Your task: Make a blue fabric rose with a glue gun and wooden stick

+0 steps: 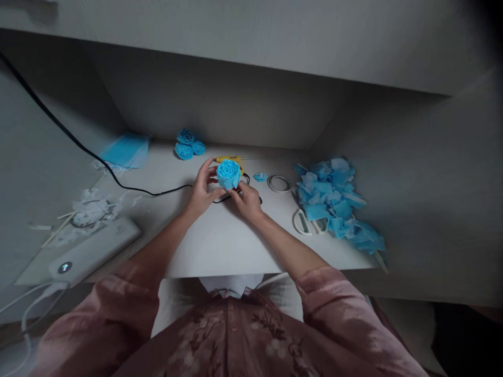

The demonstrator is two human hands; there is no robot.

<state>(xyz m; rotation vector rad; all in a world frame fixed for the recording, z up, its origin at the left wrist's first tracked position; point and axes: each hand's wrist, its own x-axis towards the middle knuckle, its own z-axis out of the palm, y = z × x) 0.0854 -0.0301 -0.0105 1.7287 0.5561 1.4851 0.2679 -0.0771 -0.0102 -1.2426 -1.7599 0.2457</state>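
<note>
A blue rose-shaped flower (228, 174), with layered petals that look like folded fabric, is held above the table between both hands. My left hand (202, 189) curves around its left side, fingers near the petals and thumb by the base. From the lower right, my right hand (248, 200) pinches the flower's base. Just behind the flower lies a yellow-handled tool (228, 158) with a thin metal shaft. Another yellow item with a black cord is partly hidden by the flower. A small blue piece (260, 177) rests right of the hands, beside a ring of wire or tape (279, 183).
Three finished-looking blue flowers (185, 151) sit at the back left, near flat blue sheets (126, 150). Scissors (302, 222) lie by a heap of blue scraps (330, 191) on the right. White scraps (92, 212) and a white power bank (98, 251) occupy the left. A shelf overhangs the table.
</note>
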